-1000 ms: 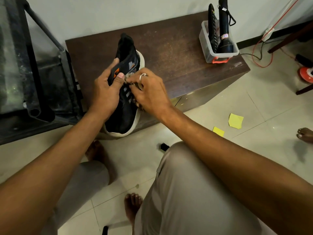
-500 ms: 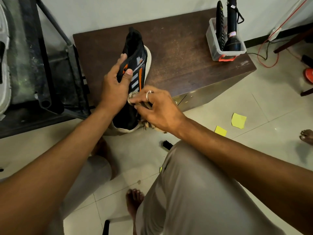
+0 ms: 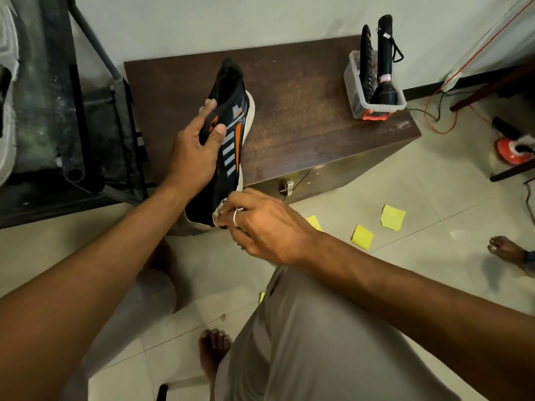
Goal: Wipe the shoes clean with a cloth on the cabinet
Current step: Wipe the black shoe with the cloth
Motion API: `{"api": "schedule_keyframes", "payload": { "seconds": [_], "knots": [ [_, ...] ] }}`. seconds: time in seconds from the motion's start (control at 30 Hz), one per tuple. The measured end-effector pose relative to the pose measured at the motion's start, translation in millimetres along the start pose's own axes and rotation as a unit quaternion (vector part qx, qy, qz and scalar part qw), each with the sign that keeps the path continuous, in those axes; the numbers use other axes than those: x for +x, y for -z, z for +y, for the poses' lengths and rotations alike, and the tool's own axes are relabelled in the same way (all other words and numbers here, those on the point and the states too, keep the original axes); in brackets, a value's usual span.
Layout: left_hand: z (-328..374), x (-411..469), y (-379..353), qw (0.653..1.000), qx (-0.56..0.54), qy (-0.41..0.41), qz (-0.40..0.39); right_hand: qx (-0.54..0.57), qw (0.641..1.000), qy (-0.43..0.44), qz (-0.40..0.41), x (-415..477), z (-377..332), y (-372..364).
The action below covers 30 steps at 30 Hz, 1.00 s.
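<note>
**Shoe Held at the Front Edge of the Cabinet, Cloth at Its Toe**

The left hand (image 3: pixel 194 157) is closed around the middle of the black shoe (image 3: pixel 235 131): the thumb is pressed on the side with the grey and orange stripes, and the fingers are curled over the opening. A small pale cloth (image 3: pixel 217 210) is pinched in the curled fingers of the right hand (image 3: pixel 260 224) and is held against the toe of the shoe. A ring (image 3: pixel 235 217) is worn on one finger of this hand.

The shoe is kept tilted on its side, near the front left corner of the cabinet (image 3: pixel 304 131). Its heel is over the brown top, and its toe reaches past the front edge. Whether the sole rests on the top cannot be told.

Near the right edge of the top, a clear plastic box (image 3: pixel 354 95) is placed, and a black torch (image 3: pixel 384 68) is stood in it. Yellow paper pieces (image 3: pixel 392 217) are scattered on the tiled floor in front of the cabinet.
</note>
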State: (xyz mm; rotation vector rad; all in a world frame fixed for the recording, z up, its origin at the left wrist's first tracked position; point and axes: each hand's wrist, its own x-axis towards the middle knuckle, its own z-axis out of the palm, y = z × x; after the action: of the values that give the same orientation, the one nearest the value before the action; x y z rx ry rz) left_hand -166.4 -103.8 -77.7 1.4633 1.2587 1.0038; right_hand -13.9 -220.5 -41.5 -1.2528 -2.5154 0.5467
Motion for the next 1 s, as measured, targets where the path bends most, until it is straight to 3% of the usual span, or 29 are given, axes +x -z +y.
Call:
{"api": "schedule_keyframes", "payload": {
  "seconds": [0.17, 0.33, 0.43, 0.53, 0.6, 0.83, 1.0],
  "knots": [
    [-1, 5, 0, 1.0, 0.011, -0.006, 0.006, 0.0, 0.997, -0.03, 0.072, 28, 17, 12],
    [2, 3, -2, 1.0, 0.021, -0.003, 0.005, -0.01, 0.999, 0.037, -0.027, 7, 1, 3],
    [3, 3, 0, 1.0, -0.007, -0.002, 0.004, 0.06, 0.994, -0.015, 0.091, 23, 18, 19],
    [1, 3, 2, 1.0, -0.013, 0.003, 0.004, 0.061, 0.969, -0.099, 0.217, 60, 42, 25],
    [1, 3, 1, 1.0, -0.021, 0.006, 0.002, 0.07, 0.969, -0.115, 0.207, 73, 44, 22],
    [0, 4, -4, 1.0, 0.001, 0.009, -0.004, 0.074, 0.992, -0.045, 0.092, 30, 36, 20],
    [-3, 6, -1, 1.0, -0.007, 0.016, -0.005, 0.081, 0.976, -0.099, 0.175, 58, 40, 12]
  ]
}}
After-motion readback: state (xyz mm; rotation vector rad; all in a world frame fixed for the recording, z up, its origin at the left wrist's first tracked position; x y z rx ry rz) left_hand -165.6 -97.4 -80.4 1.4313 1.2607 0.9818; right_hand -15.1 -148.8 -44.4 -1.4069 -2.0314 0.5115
